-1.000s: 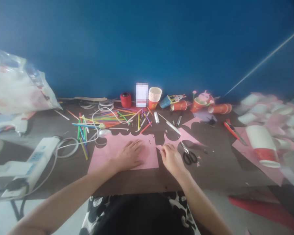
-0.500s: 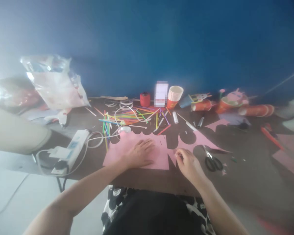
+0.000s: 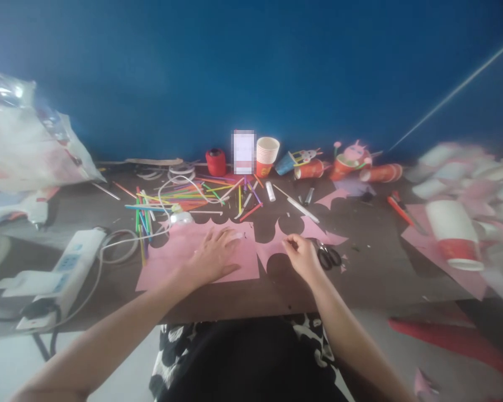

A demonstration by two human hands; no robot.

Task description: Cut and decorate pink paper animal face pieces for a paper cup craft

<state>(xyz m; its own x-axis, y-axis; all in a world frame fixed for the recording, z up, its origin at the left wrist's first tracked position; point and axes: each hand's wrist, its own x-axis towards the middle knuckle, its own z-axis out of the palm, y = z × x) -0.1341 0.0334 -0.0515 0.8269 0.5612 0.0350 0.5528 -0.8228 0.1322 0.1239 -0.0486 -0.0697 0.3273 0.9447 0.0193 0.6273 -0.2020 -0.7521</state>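
While left grip (image 3: pixel 213 257) splayed on one sheet (image 3: pixel 167 257), right grip (image 3: pixel 304 257) curled at one offcut (image 3: pixel 272 247), hold unclear.

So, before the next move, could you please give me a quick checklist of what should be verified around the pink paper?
1. Left-hand grip flat on the pink sheet, fingers spread: ok.
2. Right-hand grip firmly on the scalloped pink piece: cannot tell; the fingers are bent at the paper, but the hold is unclear.
3. Scissors well away from the right hand: not ok; they lie close beside it.
4. Red cutter with blade retracted: cannot tell; too blurred.
5. Glue gun apart from both hands: ok; it lies off to the left.
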